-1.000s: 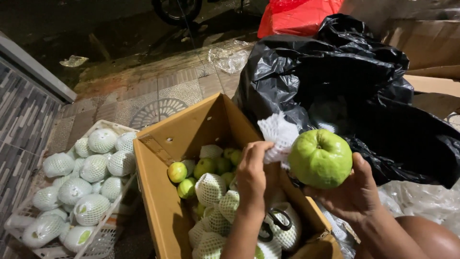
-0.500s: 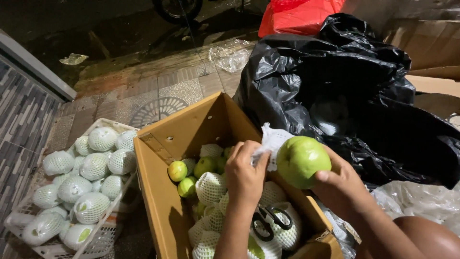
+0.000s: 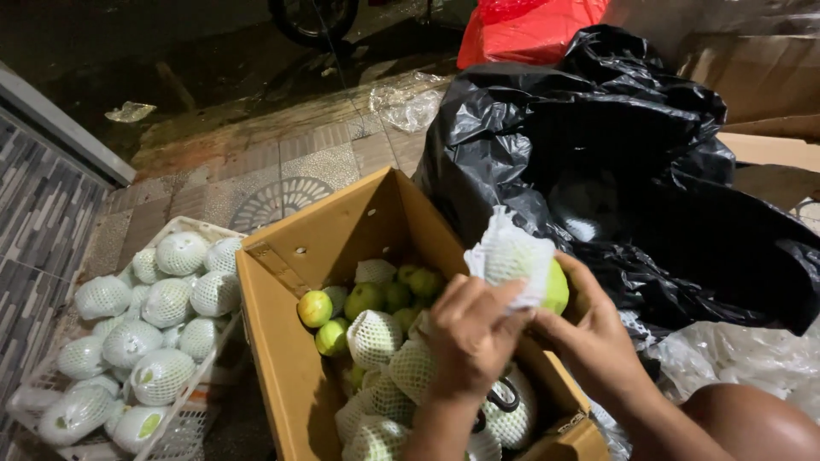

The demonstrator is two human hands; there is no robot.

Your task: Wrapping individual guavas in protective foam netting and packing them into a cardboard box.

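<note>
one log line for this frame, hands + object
left hand: pulling white foam net | right hand: holding green fruit | below: cardboard box

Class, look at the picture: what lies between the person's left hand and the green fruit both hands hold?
In the head view, a white foam net sleeve lies between the left hand and the green fruit.

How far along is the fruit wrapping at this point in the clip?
Done: the white crate on the left is filled with fruits in foam nets. In hand: the left hand pulls a white foam net over a green fruit that the right hand holds. Left: several bare green fruits lie in the cardboard box beside netted ones.
</note>
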